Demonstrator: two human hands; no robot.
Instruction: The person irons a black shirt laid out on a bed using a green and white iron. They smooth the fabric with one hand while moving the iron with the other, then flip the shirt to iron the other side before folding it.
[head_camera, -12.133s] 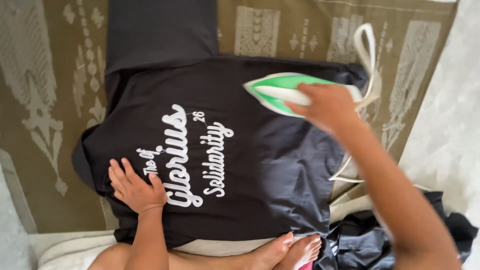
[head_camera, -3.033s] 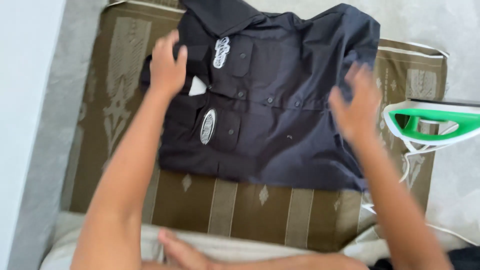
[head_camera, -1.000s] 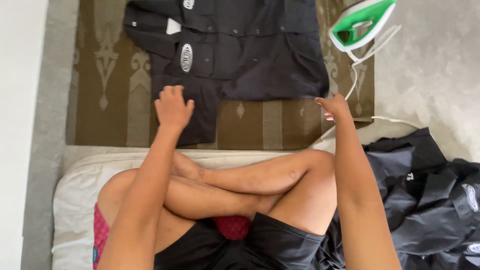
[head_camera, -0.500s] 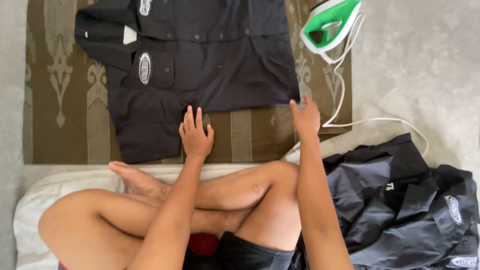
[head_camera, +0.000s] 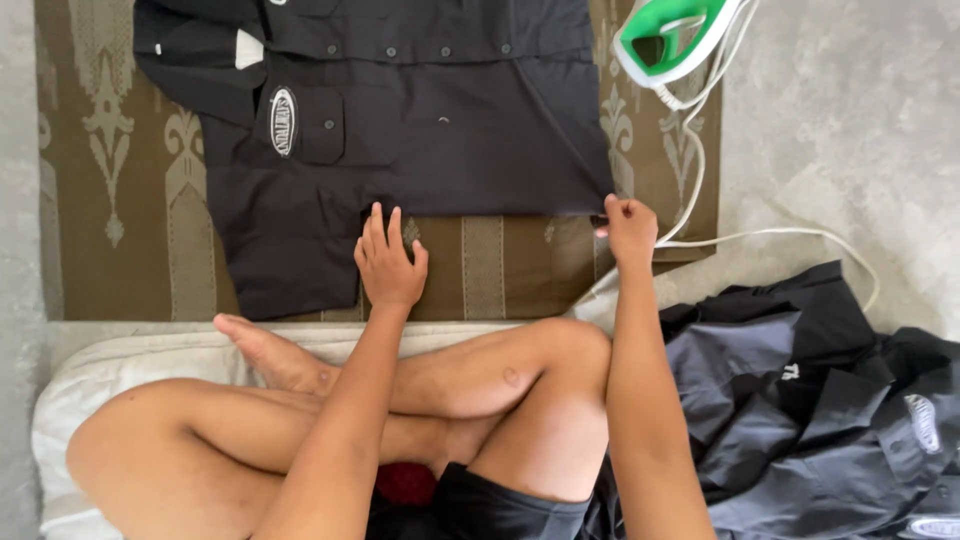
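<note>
A dark button-up shirt (head_camera: 420, 120) with an oval chest patch lies spread on a brown patterned mat (head_camera: 110, 200). My left hand (head_camera: 388, 262) rests with fingers apart at the shirt's lower hem, touching the fabric edge. My right hand (head_camera: 628, 226) pinches the shirt's lower right corner between fingers and thumb. A green and white iron (head_camera: 672, 38) stands on the mat at the upper right, its white cord (head_camera: 760, 238) trailing across the floor.
My crossed bare legs (head_camera: 430, 400) sit on a white cushion (head_camera: 130, 360) below the mat. A heap of dark shirts (head_camera: 830, 400) lies on the grey floor at the right.
My right hand has gone from open fingers near the mat's edge to pinching the shirt's corner. My left hand stays at the hem. The view has shifted slightly.
</note>
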